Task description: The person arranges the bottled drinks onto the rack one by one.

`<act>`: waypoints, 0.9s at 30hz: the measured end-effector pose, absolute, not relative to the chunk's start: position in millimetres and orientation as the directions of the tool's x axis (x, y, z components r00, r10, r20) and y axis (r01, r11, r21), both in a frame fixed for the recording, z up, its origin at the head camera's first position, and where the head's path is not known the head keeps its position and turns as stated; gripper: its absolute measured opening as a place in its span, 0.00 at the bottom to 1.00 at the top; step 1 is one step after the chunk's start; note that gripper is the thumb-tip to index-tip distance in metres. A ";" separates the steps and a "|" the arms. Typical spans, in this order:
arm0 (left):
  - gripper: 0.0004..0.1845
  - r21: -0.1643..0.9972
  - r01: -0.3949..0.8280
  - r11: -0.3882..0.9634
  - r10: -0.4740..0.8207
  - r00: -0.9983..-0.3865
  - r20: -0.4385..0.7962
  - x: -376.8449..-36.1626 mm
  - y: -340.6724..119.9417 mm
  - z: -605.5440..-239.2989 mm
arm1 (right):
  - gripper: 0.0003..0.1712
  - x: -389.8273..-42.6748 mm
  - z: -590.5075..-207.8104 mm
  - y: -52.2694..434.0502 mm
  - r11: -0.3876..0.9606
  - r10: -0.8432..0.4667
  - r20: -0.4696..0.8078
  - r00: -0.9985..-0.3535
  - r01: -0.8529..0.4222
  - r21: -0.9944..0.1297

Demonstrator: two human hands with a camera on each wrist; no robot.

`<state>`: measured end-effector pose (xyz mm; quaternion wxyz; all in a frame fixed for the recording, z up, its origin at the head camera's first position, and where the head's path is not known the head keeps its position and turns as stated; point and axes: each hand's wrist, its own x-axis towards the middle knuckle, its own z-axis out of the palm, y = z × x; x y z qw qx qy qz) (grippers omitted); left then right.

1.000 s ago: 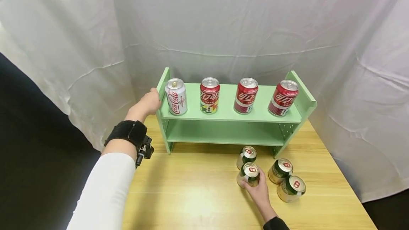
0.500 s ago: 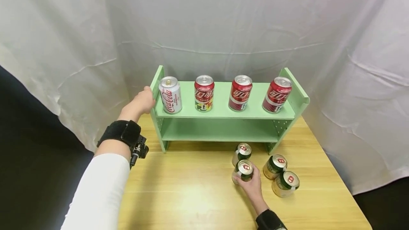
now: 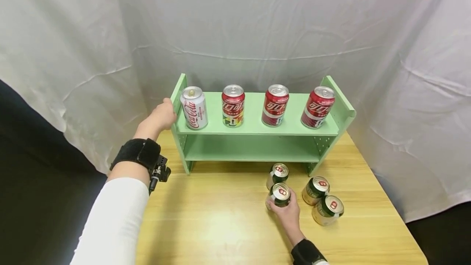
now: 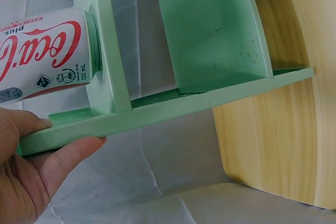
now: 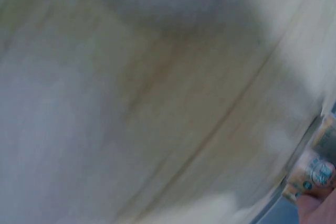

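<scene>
Right hand: thumb and fingers of the right hand (image 3: 288, 214) curve round the held can (image 3: 281, 192), leaving only the gap that its body fills; the right wrist view, largely blurred, catches can and fingers at its lower right corner.
Held can: gold below, dark green above, near the front of the worktop (image 3: 213, 203); roughly upright; whether its base touches the wood cannot be told.
Paired green cans: the front can (image 3: 328, 211) and rear can (image 3: 315, 190) stand close together to the right of the hand, ungripped.
Far green can: one more (image 3: 277, 175) stands just behind the held can, before the rack; contact between the two cannot be told.
Portion left, as judged: these four green cans, all off the rack, one of them in hand.
Lower shelf: the green board (image 3: 250, 148) lies behind the four, within the rack.
Left hand: the left hand (image 3: 163, 113) is closed on the upright end panel (image 4: 157, 115), thumb on the outer side, finger over the inner; probably steadying the rack.
Portion done, as judged: on the upper shelf (image 3: 254, 113), left to right, a white can (image 3: 194, 107), a patterned red can (image 3: 233, 106) and two red cans (image 3: 275, 105) (image 3: 318, 107), upright, spaced apart; overall, about halfway.
Backdrop: pale curtain (image 3: 220, 19).
</scene>
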<state>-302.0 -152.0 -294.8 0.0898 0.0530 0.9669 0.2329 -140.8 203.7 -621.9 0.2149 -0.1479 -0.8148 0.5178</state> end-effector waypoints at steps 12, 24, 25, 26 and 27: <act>0.26 0.457 0.098 0.884 0.179 -0.974 -0.138 -303.5 -151.8 -296.5 | 0.46 -127.4 -605.2 198.9 0.494 0.522 0.291 -0.802 0.005 -0.870; 0.26 0.453 0.104 0.885 0.183 -0.974 -0.134 -302.6 -151.3 -294.7 | 0.47 -128.7 -542.4 201.8 0.564 0.543 0.371 -0.753 0.000 -0.825; 0.26 0.451 0.105 0.886 0.183 -0.974 -0.134 -302.6 -151.6 -294.5 | 0.47 -130.1 -537.5 203.1 0.566 0.544 0.377 -0.749 -0.004 -0.824; 0.26 0.448 0.107 0.887 0.184 -0.974 -0.133 -302.8 -151.9 -294.4 | 0.48 -131.4 -532.7 204.6 0.571 0.546 0.383 -0.745 -0.003 -0.821; 0.27 0.447 0.108 0.888 0.186 -0.974 -0.133 -303.1 -151.9 -294.5 | 0.48 -132.7 -528.5 206.5 0.571 0.549 0.386 -0.741 -0.004 -0.821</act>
